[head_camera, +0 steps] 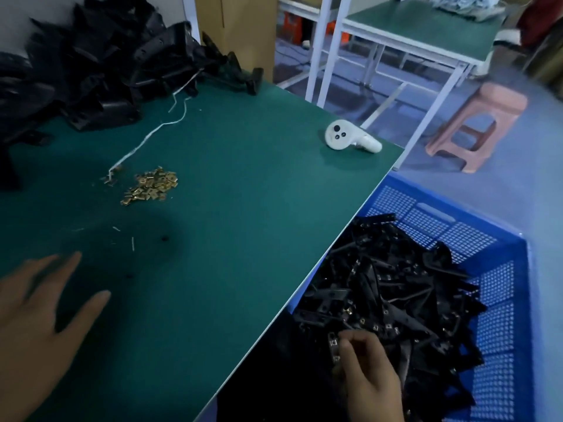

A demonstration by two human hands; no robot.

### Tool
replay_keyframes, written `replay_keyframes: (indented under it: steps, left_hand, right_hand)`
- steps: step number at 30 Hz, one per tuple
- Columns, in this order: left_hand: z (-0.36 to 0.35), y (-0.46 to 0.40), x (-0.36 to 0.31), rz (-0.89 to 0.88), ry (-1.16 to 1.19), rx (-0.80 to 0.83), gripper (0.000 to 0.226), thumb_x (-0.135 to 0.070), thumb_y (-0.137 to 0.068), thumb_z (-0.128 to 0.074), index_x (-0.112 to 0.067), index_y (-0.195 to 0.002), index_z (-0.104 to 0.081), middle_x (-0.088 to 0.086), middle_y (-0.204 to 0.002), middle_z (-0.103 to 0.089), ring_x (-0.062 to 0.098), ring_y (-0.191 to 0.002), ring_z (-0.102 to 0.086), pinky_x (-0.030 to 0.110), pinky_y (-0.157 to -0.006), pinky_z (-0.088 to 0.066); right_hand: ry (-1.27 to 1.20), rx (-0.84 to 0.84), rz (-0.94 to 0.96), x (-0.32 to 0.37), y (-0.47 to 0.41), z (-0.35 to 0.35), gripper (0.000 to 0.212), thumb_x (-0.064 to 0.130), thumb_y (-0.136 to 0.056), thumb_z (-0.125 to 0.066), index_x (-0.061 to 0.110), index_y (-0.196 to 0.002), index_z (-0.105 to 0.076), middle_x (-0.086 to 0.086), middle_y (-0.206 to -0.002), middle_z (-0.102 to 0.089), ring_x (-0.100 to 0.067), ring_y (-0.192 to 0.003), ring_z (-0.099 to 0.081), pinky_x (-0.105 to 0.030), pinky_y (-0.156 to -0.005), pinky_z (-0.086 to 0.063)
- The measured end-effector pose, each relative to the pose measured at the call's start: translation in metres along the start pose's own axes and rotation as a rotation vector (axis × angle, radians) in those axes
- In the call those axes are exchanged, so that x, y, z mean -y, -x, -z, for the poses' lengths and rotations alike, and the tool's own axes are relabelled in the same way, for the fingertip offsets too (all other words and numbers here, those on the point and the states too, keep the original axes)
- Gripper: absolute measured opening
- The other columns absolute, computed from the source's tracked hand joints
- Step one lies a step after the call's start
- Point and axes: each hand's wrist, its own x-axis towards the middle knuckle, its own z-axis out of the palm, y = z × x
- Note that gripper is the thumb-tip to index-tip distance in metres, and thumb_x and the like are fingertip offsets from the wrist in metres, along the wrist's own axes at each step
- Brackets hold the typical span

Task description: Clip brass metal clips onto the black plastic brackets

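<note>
Right hand point(367, 370) at the crate point(499, 300) of brackets, left hand point(39, 318) spread over the table point(243, 178).

The right hand reaches down beside the table's right edge, its fingers curled round a black bracket point(332, 345) at the near end of the heap point(390, 300) filling the blue crate — small brass glints show on several pieces there. The left hand is low at the near left, fingers straight and apart, blurred, holding nothing; whether it touches the green surface cannot be told. A small pile of brass clips point(150, 187) lies on the table left of centre, well apart from both hands, with a white string point(152, 132) trailing from it toward the far-left mound of black brackets point(91, 71). A white controller point(350, 138) sits near the far right edge — a pink stool point(481, 123) stands on the floor beyond.
</note>
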Motion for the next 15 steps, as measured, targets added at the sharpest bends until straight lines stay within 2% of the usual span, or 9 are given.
replay_keyframes:
  steps: [2, 4, 5, 7, 10, 12, 15]
  left_hand:
    - [0.006, 0.008, -0.008, 0.054, -0.025, -0.044, 0.072, -0.069, -0.091, -0.048, -0.027, -0.150, -0.044, -0.001, -0.154, -0.041, 0.028, -0.146, -0.035, 0.058, -0.116, -0.036]
    - [0.019, 0.011, -0.021, 0.076, -0.089, -0.124, 0.067, -0.067, -0.092, -0.049, -0.027, -0.146, -0.050, 0.001, -0.146, -0.047, 0.030, -0.137, -0.043, 0.055, -0.115, -0.038]
    - [0.024, 0.013, -0.027, 0.088, -0.094, -0.121, 0.067, -0.063, -0.091, -0.049, -0.024, -0.146, -0.052, 0.000, -0.145, -0.047, 0.028, -0.135, -0.043, 0.051, -0.115, -0.038]
    - [0.034, 0.014, -0.036, 0.123, -0.039, -0.138, 0.065, -0.060, -0.092, -0.045, -0.024, -0.145, -0.054, -0.006, -0.144, -0.047, 0.018, -0.134, -0.043, 0.041, -0.114, -0.039]
    - [0.045, 0.010, -0.033, 0.124, 0.004, -0.245, 0.050, -0.053, -0.098, -0.045, -0.027, -0.139, -0.059, -0.014, -0.138, -0.051, 0.008, -0.127, -0.049, 0.030, -0.105, -0.044]
    - [0.056, -0.001, -0.026, 0.161, -0.011, -0.262, 0.043, -0.049, -0.101, -0.049, -0.030, -0.138, -0.058, -0.015, -0.137, -0.050, 0.008, -0.123, -0.050, 0.028, -0.100, -0.046]
    - [0.068, -0.034, -0.012, 0.235, -0.065, -0.286, 0.042, -0.047, -0.102, -0.051, -0.027, -0.138, -0.058, -0.009, -0.138, -0.052, 0.013, -0.118, -0.055, 0.028, -0.089, -0.050]
  right_hand:
    - [-0.026, 0.017, 0.239, 0.030, 0.004, -0.014, 0.008, 0.035, -0.095, -0.067, 0.038, -0.101, -0.070, 0.003, -0.076, -0.073, -0.011, -0.062, -0.067, -0.025, -0.065, -0.054]
    - [0.009, 0.075, 0.437, 0.068, -0.001, -0.033, 0.025, 0.047, -0.090, -0.064, 0.032, -0.108, -0.070, 0.007, -0.082, -0.075, -0.004, -0.064, -0.066, -0.013, -0.062, -0.050]
    - [0.065, 0.142, 0.536, 0.084, -0.008, -0.045, 0.024, 0.046, -0.089, -0.064, 0.029, -0.105, -0.071, 0.009, -0.084, -0.074, -0.003, -0.067, -0.066, -0.009, -0.063, -0.047]
    - [0.212, 0.280, 0.704, 0.115, -0.022, -0.078, 0.007, 0.032, -0.091, -0.070, 0.028, -0.098, -0.069, 0.011, -0.089, -0.070, -0.003, -0.080, -0.064, -0.006, -0.071, -0.043]
    - [0.396, 0.479, 0.813, 0.152, -0.047, -0.134, 0.022, 0.015, -0.091, -0.077, 0.019, -0.109, -0.064, 0.007, -0.101, -0.061, -0.005, -0.089, -0.058, -0.007, -0.079, -0.039]
    - [0.425, 0.525, 0.863, 0.166, -0.057, -0.167, 0.028, 0.014, -0.091, -0.079, 0.017, -0.115, -0.065, 0.005, -0.102, -0.060, -0.001, -0.090, -0.057, -0.003, -0.080, -0.037]
    - [0.360, 0.507, 0.940, 0.179, -0.071, -0.207, 0.026, 0.013, -0.090, -0.079, 0.012, -0.115, -0.072, 0.002, -0.099, -0.063, 0.000, -0.088, -0.059, 0.000, -0.081, -0.037]
